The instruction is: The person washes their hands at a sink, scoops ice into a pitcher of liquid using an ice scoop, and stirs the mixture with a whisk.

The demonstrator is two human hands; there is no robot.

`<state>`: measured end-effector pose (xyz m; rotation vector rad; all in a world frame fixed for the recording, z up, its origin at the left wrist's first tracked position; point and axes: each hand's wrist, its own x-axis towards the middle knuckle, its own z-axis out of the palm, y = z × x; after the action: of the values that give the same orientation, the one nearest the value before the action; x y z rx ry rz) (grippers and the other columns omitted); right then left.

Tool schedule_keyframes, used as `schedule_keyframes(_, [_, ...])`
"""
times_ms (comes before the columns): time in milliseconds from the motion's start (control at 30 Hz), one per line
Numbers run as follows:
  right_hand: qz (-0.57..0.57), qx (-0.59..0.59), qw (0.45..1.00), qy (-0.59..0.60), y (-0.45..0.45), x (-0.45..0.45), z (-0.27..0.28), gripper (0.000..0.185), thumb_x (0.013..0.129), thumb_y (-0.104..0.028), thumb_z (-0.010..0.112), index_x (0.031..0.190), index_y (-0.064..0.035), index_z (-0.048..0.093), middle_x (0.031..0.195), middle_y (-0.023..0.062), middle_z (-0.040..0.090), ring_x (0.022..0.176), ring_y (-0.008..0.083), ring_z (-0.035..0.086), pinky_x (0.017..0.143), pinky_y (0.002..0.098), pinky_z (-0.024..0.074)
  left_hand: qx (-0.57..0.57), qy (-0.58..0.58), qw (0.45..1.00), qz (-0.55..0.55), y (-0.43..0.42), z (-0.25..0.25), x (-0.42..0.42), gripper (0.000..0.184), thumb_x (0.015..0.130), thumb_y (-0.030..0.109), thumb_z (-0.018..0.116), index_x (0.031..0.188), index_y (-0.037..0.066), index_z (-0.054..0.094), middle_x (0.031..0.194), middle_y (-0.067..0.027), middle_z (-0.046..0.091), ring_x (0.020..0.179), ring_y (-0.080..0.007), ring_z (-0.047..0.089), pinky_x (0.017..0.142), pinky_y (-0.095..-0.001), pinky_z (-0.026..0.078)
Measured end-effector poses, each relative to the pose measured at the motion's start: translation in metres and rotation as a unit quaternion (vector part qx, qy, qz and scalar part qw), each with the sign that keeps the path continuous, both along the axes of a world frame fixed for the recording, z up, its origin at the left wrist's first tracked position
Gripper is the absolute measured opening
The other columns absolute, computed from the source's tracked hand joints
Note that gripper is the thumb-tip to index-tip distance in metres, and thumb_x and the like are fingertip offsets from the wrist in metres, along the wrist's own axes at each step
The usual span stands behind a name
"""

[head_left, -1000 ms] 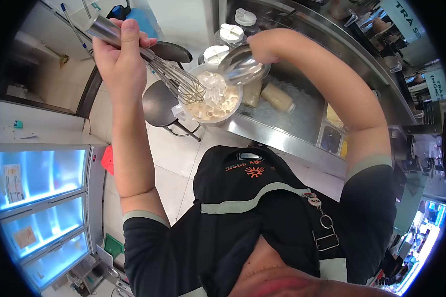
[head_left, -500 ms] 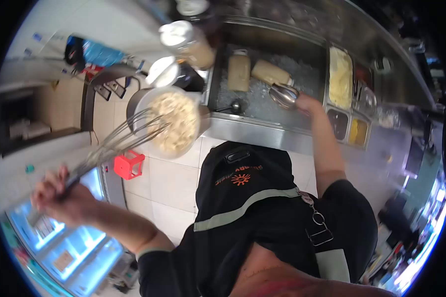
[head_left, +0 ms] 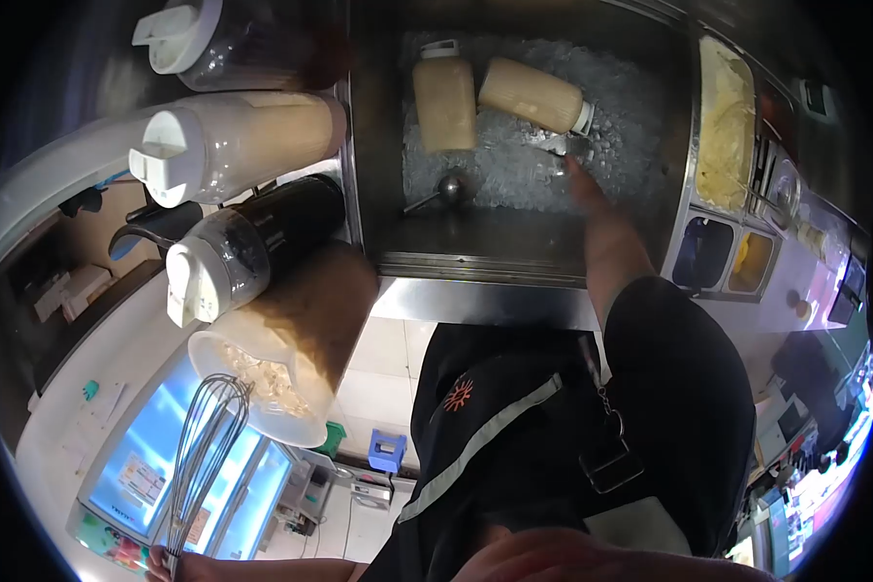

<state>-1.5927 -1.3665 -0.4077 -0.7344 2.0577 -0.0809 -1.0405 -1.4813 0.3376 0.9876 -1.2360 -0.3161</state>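
Note:
At the bottom left, my left hand is closed around the handle of a wire whisk. The whisk's loops reach up to the mouth of a tall bucket, where pale brown contents with ice show; whether they touch it I cannot tell. My right hand reaches into a metal bin of crushed ice and grips a metal scoop, its bowl partly in the ice. Just beyond the scoop lies a bottle of beige liquid; a second beige bottle rests to its left.
A round-ended ladle lies in the ice. White-lidded pitchers stand along the bin's left side. On the right are a tub of yellow food and small inset pans. A lit glass-door fridge is at lower left.
The view has shifted closer over the ice bin. The whisk, raised across the bucket before, now stands lower at its near rim. The scoop has gone down into the ice.

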Motion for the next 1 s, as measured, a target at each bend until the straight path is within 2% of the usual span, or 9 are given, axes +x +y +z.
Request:
schedule_keyframes(100, [0.161, -0.050, 0.983, -0.078, -0.015, 0.026, -0.019, 0.059, 0.094, -0.012, 0.045, 0.151, -0.0178, 0.031, 0.121, 0.0299, 0.061, 0.103, 0.0391, 0.065, 0.091, 0.0449, 0.0501, 0.017, -0.028, 0.999, -0.009, 0.008, 0.002, -0.001, 0.020, 0.098, 0.034, 0.055, 0.091, 0.016, 0.060, 0.081, -0.0005, 0.054, 0.071, -0.0144, 0.052, 0.059, -0.0299, 0.044])
schedule_keyframes(167, [0.253, 0.034, 0.960, -0.111, -0.028, 0.027, -0.008, 0.076, 0.083, 0.002, 0.048, 0.153, -0.0224, 0.030, 0.125, 0.0255, 0.061, 0.110, 0.0327, 0.064, 0.094, 0.0425, 0.0496, 0.023, -0.025, 0.999, -0.011, 0.011, 0.003, -0.002, 0.021, 0.098, 0.035, 0.054, 0.090, 0.016, 0.060, 0.081, -0.0008, 0.054, 0.072, -0.0150, 0.053, 0.059, -0.0302, 0.045])
schedule_keyframes(333, [0.165, 0.147, 0.954, -0.203, -0.055, 0.016, 0.067, 0.084, 0.078, 0.005, 0.052, 0.155, -0.0168, 0.027, 0.102, 0.0174, 0.067, 0.078, 0.0225, 0.066, 0.071, 0.0366, 0.0533, 0.022, -0.003, 0.999, -0.044, 0.033, 0.024, 0.024, 0.020, 0.098, 0.033, 0.054, 0.095, 0.016, 0.064, 0.102, -0.0020, 0.060, 0.079, -0.0164, 0.057, 0.067, -0.0355, 0.048])
schedule_keyframes(367, [0.157, 0.153, 0.954, -0.205, -0.059, 0.017, 0.084, 0.085, 0.077, 0.006, 0.053, 0.155, -0.0143, 0.026, 0.095, 0.0145, 0.066, 0.068, 0.0194, 0.063, 0.065, 0.0347, 0.0523, 0.033, 0.155, 0.979, -0.127, 0.039, 0.047, 0.068, 0.022, 0.083, 0.018, 0.071, 0.073, 0.006, 0.056, 0.068, -0.0028, 0.050, 0.073, -0.0213, 0.048, 0.081, -0.0410, 0.038])
schedule_keyframes(467, [0.121, 0.066, 0.956, -0.259, -0.064, 0.007, 0.138, 0.088, 0.075, 0.007, 0.054, 0.155, -0.0082, 0.023, 0.090, 0.0118, 0.064, 0.063, 0.0169, 0.058, 0.059, 0.0313, 0.0491, -0.006, 0.158, 0.983, -0.089, 0.037, 0.042, 0.056, 0.018, 0.081, 0.012, 0.070, 0.078, 0.005, 0.054, 0.069, -0.0019, 0.046, 0.068, -0.0202, 0.044, 0.080, -0.0385, 0.036])
schedule_keyframes(600, [0.070, -0.059, 0.948, -0.306, -0.076, -0.013, 0.241, 0.086, 0.072, 0.007, 0.056, 0.152, -0.0032, 0.027, 0.090, 0.0109, 0.063, 0.060, 0.0134, 0.054, 0.054, 0.0271, 0.0460, -0.013, 0.192, 0.970, -0.151, 0.033, 0.041, 0.089, 0.015, 0.085, 0.011, 0.068, 0.075, 0.008, 0.058, 0.070, 0.0000, 0.050, 0.070, -0.0162, 0.048, 0.081, -0.0377, 0.037])
schedule_keyframes(667, [0.071, -0.090, 0.938, -0.326, -0.096, -0.018, 0.300, 0.082, 0.071, 0.008, 0.056, 0.149, -0.0043, 0.034, 0.090, 0.0091, 0.063, 0.061, 0.0122, 0.055, 0.053, 0.0252, 0.0450, 0.021, 0.249, 0.946, -0.206, 0.027, 0.035, 0.100, 0.013, 0.088, 0.014, 0.070, 0.080, 0.009, 0.061, 0.072, 0.0016, 0.047, 0.071, -0.0151, 0.046, 0.083, -0.0385, 0.037])
schedule_keyframes(833, [0.121, -0.128, 0.941, -0.288, -0.129, -0.007, 0.472, 0.076, 0.070, 0.007, 0.057, 0.143, -0.0097, 0.044, 0.090, 0.0039, 0.064, 0.065, 0.0100, 0.058, 0.053, 0.0246, 0.0466, 0.040, 0.210, 0.937, -0.276, 0.009, 0.023, 0.084, 0.013, 0.100, 0.024, 0.056, 0.096, 0.012, 0.060, 0.086, 0.0011, 0.047, 0.078, -0.0142, 0.045, 0.090, -0.0457, 0.034])
schedule_keyframes(1000, [0.192, -0.116, 0.939, -0.263, -0.155, 0.037, 0.600, 0.077, 0.068, 0.009, 0.056, 0.141, -0.0076, 0.043, 0.081, 0.0055, 0.062, 0.060, 0.0123, 0.058, 0.054, 0.0260, 0.0490, 0.002, 0.136, 0.932, -0.336, -0.014, 0.023, 0.068, 0.014, 0.102, 0.019, 0.053, 0.099, 0.006, 0.051, 0.090, -0.0063, 0.051, 0.078, -0.0187, 0.051, 0.081, -0.0473, 0.055])
